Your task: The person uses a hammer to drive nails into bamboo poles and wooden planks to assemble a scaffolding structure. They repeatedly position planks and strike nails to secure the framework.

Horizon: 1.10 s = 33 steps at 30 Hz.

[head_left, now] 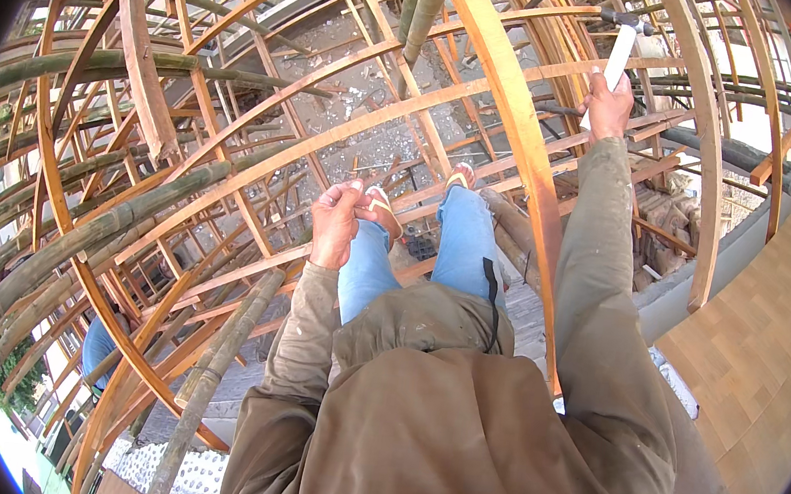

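Raised at the upper right, my right hand [609, 107] is wrapped round the pale handle of a hammer [620, 55]. The dark hammer head points up, close to a long wooden strip. My left hand [336, 225] is closed in front of my body, thumb and fingers pinched together; what lies in the pinch, if anything, is too small to name. Between the two hands a broad wooden beam [508, 76] runs from the top down past my right side. A thinner wooden batten [369, 129] crosses it, beyond my left hand.
My sandalled feet rest on narrow timbers above rubble-strewn ground [374, 81]. Bamboo poles [99, 225] and wooden battens form a dense lattice on the left. Tan panels [741, 351] lie at the right. Someone in blue [99, 349] is partly hidden behind the lattice at lower left.
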Motion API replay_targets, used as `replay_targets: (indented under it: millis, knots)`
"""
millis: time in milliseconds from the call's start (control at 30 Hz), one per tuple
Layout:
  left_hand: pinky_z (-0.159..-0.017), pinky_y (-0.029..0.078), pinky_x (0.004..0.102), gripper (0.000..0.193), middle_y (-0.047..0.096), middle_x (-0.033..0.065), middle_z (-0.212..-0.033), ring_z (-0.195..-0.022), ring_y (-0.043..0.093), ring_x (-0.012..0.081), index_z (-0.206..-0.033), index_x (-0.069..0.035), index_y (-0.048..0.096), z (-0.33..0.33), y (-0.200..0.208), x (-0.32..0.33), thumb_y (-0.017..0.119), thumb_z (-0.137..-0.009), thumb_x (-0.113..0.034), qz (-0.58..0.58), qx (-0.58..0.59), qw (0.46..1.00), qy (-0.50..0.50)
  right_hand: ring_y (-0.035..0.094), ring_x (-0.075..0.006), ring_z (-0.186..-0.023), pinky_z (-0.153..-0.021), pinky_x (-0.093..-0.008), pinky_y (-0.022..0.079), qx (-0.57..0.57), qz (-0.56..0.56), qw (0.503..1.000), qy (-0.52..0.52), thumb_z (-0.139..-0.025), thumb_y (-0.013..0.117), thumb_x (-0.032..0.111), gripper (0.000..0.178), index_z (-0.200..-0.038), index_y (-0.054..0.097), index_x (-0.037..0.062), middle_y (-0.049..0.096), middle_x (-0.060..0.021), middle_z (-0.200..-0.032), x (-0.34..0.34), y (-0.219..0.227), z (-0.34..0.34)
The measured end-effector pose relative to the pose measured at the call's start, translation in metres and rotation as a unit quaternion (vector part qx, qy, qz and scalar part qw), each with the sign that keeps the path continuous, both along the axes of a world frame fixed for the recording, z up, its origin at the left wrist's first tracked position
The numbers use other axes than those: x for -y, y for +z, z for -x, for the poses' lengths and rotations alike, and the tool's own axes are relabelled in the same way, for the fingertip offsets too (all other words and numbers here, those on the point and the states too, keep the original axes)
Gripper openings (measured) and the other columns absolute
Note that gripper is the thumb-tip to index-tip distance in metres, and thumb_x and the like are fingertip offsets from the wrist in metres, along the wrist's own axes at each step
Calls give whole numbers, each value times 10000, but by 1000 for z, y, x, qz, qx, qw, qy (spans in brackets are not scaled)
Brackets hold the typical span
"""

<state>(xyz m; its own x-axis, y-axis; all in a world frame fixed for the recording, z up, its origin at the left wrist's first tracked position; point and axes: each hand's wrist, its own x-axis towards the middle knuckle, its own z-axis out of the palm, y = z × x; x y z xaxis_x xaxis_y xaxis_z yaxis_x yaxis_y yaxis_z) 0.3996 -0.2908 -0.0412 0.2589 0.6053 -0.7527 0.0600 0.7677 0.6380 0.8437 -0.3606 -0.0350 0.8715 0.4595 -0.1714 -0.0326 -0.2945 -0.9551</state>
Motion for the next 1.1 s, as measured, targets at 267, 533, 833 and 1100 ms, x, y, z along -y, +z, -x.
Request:
replay_targets:
  millis: [267,533,833,1100]
  knots:
    - [-661,508,245,343,712,83,-878,-760,707,137,-1189,65,620,-26,82,3,710,-946,-161,-117,53,990,-58,613,-173,-882,-782,-322,527,167,-83,983,-3,-928,631,96,557,-1424,426,-52,613,-111,-1026,19,105,150]
    - [-904,577,389,425,706,224,-1065,-1022,708,294,-1176,66,536,-67,171,29,746,-935,-214,-230,204,945,-110,692,-345,-1047,-891,-428,528,125,-6,953,275,-815,752,116,627,-1381,489,57,681,-208,-1162,71,159,295]
    - [-528,548,345,249,616,80,-674,-563,667,216,-983,-28,570,-38,124,-21,639,-1006,-267,-113,36,992,-40,461,-292,-1241,-983,-487,413,816,-114,491,-284,-903,690,420,733,-1461,299,150,471,-125,-1328,215,386,232]
    - [-532,542,340,237,609,73,-706,-564,643,205,-1000,-16,572,23,69,-70,653,-991,-239,-115,-61,987,-95,620,-308,-1107,-970,-427,510,466,-26,790,-398,-931,679,310,502,-1169,608,-127,652,-234,-1163,305,454,197]
